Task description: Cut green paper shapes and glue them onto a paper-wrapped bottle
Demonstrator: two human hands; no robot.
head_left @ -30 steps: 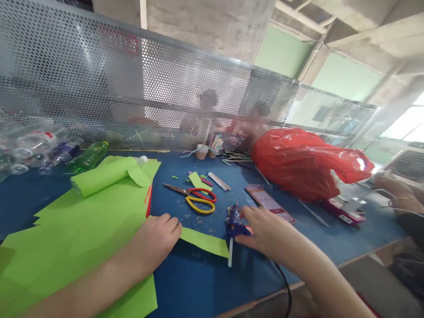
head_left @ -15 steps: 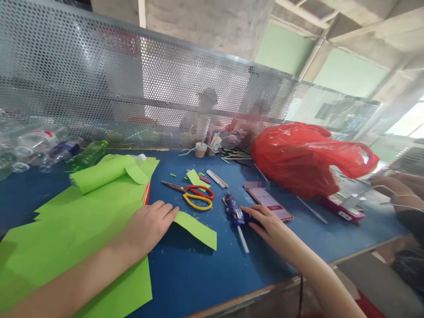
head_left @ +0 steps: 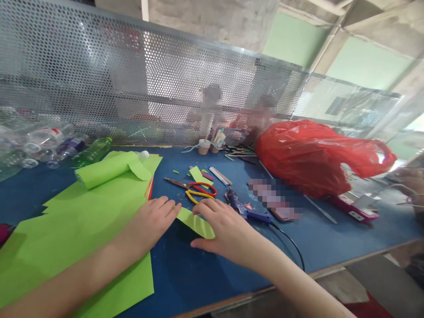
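My left hand [head_left: 158, 223] is closed on one end of a green paper strip [head_left: 195, 224], just over the right edge of the stacked green paper [head_left: 109, 212]. My right hand [head_left: 221, 229] is at the strip's other end, thumb and fingers apart around it. Scissors [head_left: 195, 188] with one red and one yellow handle lie just beyond both hands. A blue glue gun [head_left: 243, 208] rests on the table to the right of my right hand, its black cord running toward the front edge.
A green-wrapped bottle [head_left: 109, 170] lies on the paper, with plastic bottles [head_left: 46, 141] at the far left. A phone [head_left: 274, 198] and a red plastic bag [head_left: 304, 154] are on the right. Small cups [head_left: 203, 146] stand near the perforated metal screen [head_left: 185, 79]. Another person's arm is blurred at the far right.
My right hand has let go of the glue gun and moved left to the paper strip. The glue gun stays on the table, slightly turned. My left hand still holds the strip.
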